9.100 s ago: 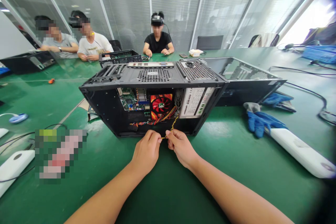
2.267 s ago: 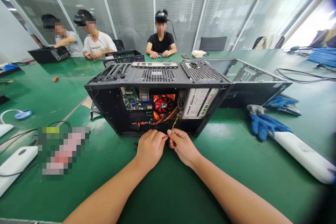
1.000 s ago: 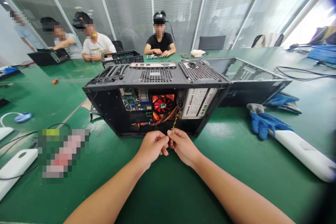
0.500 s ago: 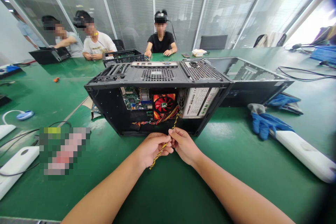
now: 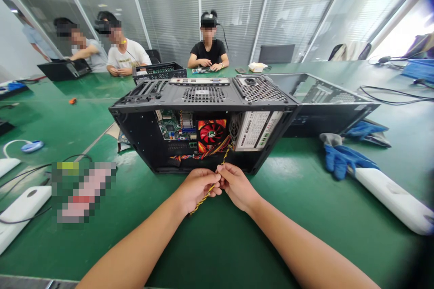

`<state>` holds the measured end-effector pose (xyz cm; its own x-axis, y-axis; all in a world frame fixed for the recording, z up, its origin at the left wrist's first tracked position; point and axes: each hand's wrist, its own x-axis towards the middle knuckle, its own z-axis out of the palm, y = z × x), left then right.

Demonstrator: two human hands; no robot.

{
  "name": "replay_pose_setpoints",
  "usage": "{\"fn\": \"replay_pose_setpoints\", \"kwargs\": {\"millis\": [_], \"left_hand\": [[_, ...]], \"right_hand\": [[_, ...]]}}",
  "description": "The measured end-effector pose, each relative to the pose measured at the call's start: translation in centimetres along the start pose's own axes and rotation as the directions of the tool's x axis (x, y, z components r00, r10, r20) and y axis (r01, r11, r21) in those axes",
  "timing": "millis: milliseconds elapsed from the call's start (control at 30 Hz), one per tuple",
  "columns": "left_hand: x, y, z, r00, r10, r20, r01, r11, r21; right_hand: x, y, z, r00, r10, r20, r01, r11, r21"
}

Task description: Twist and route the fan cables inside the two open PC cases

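Green counter (image 5: 271, 248) carries an open-sided computer case (image 5: 203, 108) at twelve o'clock from the hands; its fan (image 5: 210, 134) and power supply (image 5: 256, 132) look fitted, while a yellow-and-black cable (image 5: 200, 202) seems already twisted along its visible stretches, its tail apparently unconnected. From seven o'clock the left hand (image 5: 190, 189) reaches in, palm partly upturned, fingers pinching the cable whose tail trails toward seven; from five, the right hand (image 5: 239, 187) angles inward beside it, curled fingers gripping the cable nearer the case.
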<state>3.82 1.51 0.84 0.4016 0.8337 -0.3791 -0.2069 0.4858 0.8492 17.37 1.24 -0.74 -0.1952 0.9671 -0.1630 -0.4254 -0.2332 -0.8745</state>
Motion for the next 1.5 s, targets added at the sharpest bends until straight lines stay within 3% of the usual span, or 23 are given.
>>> {"fn": "replay_pose_setpoints", "kwargs": {"millis": [200, 300, 400, 500, 567, 667, 767, 1033, 1333, 1500], "left_hand": [[0.0, 0.0, -0.3, 0.998, 0.055, 0.022, -0.057, 0.994, 0.096], [0.0, 0.1, -0.5, 0.995, 0.102, 0.022, -0.104, 0.965, 0.24], [0.1, 0.1, -0.7, 0.976, 0.218, 0.025, -0.206, 0.873, 0.442], [-0.2, 0.1, -0.7, 0.929, 0.367, 0.051, -0.297, 0.656, 0.694], [-0.5, 0.0, -0.6, 0.869, 0.486, 0.091, -0.317, 0.407, 0.856], [-1.1, -0.2, -0.4, 0.779, 0.602, 0.176, -0.224, 0.005, 0.974], [-1.1, -0.5, -0.6, 0.766, 0.604, 0.222, -0.138, -0.182, 0.973], [-0.5, -0.9, -1.1, 0.733, 0.633, 0.247, -0.114, -0.244, 0.963], [-0.6, -1.1, -1.1, 0.573, 0.748, 0.336, -0.188, -0.28, 0.942], [-0.5, -1.0, -1.1, 0.557, 0.743, 0.371, -0.261, -0.267, 0.928]], "right_hand": [[0.0, 0.1, -0.1, 1.0, 0.006, 0.01, -0.006, 1.0, 0.004], [0.1, 0.2, -0.1, 1.0, 0.004, 0.002, -0.004, 1.0, 0.019], [0.2, 0.3, -0.1, 1.0, -0.009, -0.003, 0.01, 1.0, 0.023], [0.3, 0.4, -0.1, 1.0, -0.024, -0.011, 0.024, 1.0, 0.005], [0.3, 0.5, -0.1, 0.999, -0.034, -0.014, 0.034, 0.999, 0.0], [0.4, 0.7, -0.2, 0.999, -0.036, -0.018, 0.036, 0.999, 0.009], [0.4, 0.7, -0.2, 0.999, -0.035, -0.026, 0.036, 0.999, 0.014], [0.3, 0.4, -0.1, 1.0, -0.009, -0.026, 0.01, 0.998, 0.055], [0.4, 0.1, -0.3, 0.999, 0.038, -0.032, -0.033, 0.991, 0.132], [0.5, 0.0, -0.3, 0.998, 0.043, -0.037, -0.039, 0.993, 0.113]]}}
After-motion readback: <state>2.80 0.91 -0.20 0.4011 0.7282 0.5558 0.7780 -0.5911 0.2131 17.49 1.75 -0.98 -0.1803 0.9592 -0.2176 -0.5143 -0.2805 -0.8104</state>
